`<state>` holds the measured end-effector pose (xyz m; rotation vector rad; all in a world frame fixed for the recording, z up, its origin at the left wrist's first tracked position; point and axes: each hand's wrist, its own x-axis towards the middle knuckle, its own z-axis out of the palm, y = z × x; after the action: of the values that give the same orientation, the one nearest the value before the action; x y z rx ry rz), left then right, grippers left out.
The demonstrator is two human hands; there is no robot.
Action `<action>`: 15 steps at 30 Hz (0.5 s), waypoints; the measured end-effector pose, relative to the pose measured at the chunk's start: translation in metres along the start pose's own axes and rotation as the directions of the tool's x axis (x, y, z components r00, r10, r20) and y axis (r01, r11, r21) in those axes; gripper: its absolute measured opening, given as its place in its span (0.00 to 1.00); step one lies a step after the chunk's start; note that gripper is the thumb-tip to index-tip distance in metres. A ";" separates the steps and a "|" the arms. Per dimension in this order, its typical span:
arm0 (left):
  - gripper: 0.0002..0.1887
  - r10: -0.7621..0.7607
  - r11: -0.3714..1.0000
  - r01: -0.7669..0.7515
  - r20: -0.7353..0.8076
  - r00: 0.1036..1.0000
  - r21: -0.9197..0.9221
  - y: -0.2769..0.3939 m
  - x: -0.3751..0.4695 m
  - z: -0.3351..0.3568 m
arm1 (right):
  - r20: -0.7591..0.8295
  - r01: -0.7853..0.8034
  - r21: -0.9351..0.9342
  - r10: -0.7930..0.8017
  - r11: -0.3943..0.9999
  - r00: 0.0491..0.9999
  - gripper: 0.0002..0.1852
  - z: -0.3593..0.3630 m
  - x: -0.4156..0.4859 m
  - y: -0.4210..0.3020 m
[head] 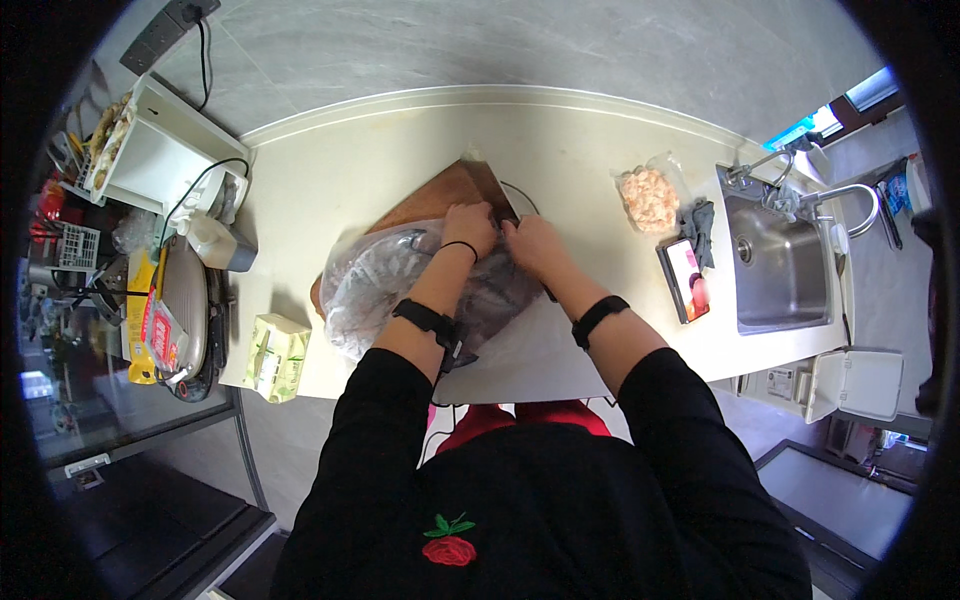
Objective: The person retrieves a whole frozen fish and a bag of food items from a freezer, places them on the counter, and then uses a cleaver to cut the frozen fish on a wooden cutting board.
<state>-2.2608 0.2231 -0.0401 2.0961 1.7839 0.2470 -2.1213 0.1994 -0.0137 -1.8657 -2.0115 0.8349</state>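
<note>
A large clear plastic bag with grey, dark contents lies over a brown wooden cutting board. What the bag holds is blurred by the film; it may be fish. My left hand grips the bag's upper edge with curled fingers. Close beside it, my right hand pinches the same edge, fingertips almost touching the left. A small dark piece shows beneath my right wrist, too hidden to name. Part of the board sticks out beyond the hands, towards the wall.
On the right lie a bag of pale pink meat pieces, a dark cloth and a phone, before a steel sink. To the left are a tissue pack, a pump bottle and an electric griddle.
</note>
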 end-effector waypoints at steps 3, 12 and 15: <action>0.11 -0.024 0.998 0.023 -0.016 1.000 -0.057 0.002 -0.006 -0.006 | 0.019 -0.017 -0.007 0.017 1.000 1.000 0.23 0.005 0.004 -0.005; 0.09 -0.088 0.986 0.085 -0.012 0.996 -0.142 0.007 -0.023 -0.015 | -0.017 0.000 0.062 0.002 0.998 1.000 0.24 0.013 0.005 -0.010; 0.07 -0.097 0.969 0.086 -0.033 0.995 -0.233 0.009 -0.035 -0.024 | -0.007 -0.031 0.091 0.032 0.995 0.999 0.25 0.014 0.014 -0.013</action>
<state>-2.2673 0.1920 -0.0110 1.8550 1.7773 0.4557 -2.1418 0.2100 -0.0203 -1.8521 -1.9105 0.9091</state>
